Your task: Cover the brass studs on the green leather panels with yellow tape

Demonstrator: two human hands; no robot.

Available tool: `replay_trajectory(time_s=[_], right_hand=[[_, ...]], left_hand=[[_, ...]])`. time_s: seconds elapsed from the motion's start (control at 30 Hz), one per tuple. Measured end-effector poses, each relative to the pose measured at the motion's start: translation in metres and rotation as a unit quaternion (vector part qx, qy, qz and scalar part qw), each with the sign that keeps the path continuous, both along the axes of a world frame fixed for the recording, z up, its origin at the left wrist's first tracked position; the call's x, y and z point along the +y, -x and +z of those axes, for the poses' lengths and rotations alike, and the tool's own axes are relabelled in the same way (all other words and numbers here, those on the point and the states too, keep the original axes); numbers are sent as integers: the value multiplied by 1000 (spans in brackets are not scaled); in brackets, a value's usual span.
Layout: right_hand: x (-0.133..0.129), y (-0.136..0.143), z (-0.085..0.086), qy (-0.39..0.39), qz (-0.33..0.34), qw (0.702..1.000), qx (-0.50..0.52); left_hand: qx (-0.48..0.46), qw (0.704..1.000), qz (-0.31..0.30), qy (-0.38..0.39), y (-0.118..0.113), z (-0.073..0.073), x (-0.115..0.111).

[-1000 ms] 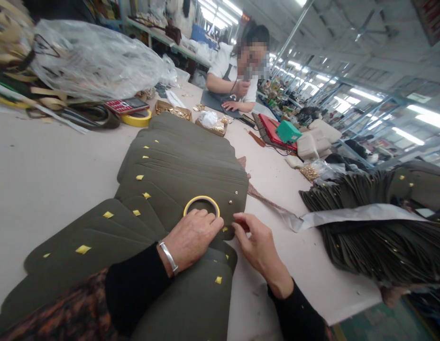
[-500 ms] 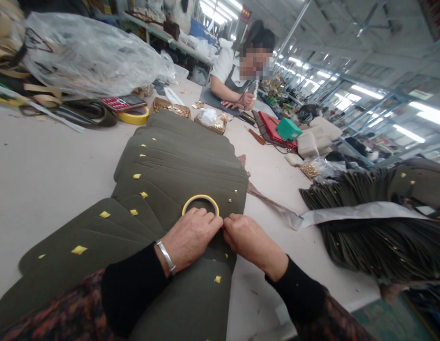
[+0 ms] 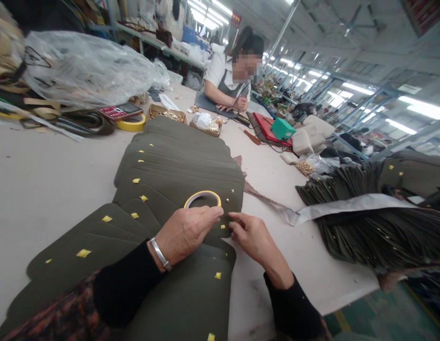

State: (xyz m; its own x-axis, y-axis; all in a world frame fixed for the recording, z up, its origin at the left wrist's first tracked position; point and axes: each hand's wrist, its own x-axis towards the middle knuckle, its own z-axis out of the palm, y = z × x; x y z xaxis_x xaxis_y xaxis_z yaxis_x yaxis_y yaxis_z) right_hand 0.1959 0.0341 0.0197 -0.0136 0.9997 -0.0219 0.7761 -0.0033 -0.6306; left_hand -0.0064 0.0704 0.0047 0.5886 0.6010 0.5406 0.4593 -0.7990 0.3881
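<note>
Dark green panels (image 3: 180, 166) lie fanned out in overlapping layers, with small yellow tape pieces (image 3: 84, 253) on several of them. My left hand (image 3: 186, 232), a silver bangle at its wrist, is closed on the near side of a roll of yellow tape (image 3: 219, 199). The roll looks slightly tilted over the panels, its near rim hidden by my fingers. Just beyond the panels' right edge, my right hand (image 3: 250, 234) has its fingers bent but apart, with nothing visible in them. Between the hands, a yellow piece (image 3: 223, 227) lies near a panel's corner.
On the right a thick stack of dark green pieces (image 3: 362, 232) has a pale strip across it. Boxes of gold-coloured parts (image 3: 166, 115), another tape roll (image 3: 131, 124) and a plastic bag (image 3: 88, 68) lie farther back. A person (image 3: 223, 85) works across the table.
My hands, close together before, have parted, and the right hand's fingers have opened. The tape roll has tilted up a little. The yellow piece between my hands now shows.
</note>
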Motion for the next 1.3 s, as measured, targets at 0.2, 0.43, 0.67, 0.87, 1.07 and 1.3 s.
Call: replay_trajectory(time_s=[0.2,0.43,0.67,0.87,1.07,1.3], right_hand=[[-16,1,13,-178,56,977,104],[-9,14,14,-280,184,942,13],[-6,17,6,-319,176,930,-45],[-8,18,5,-340,99,935,-23],[-4,7,13,-274,73,957,56],[0,17,5,-289,178,941,5]], left_hand=[[1,1000,7,10,-1,0,-3],[17,1000,-9,23,-4,-3,-6],[19,998,-40,33,-3,6,-8],[69,997,40,16,2,7,-3],[23,998,57,8,3,2,2],[31,999,38,-7,0,0,-2]])
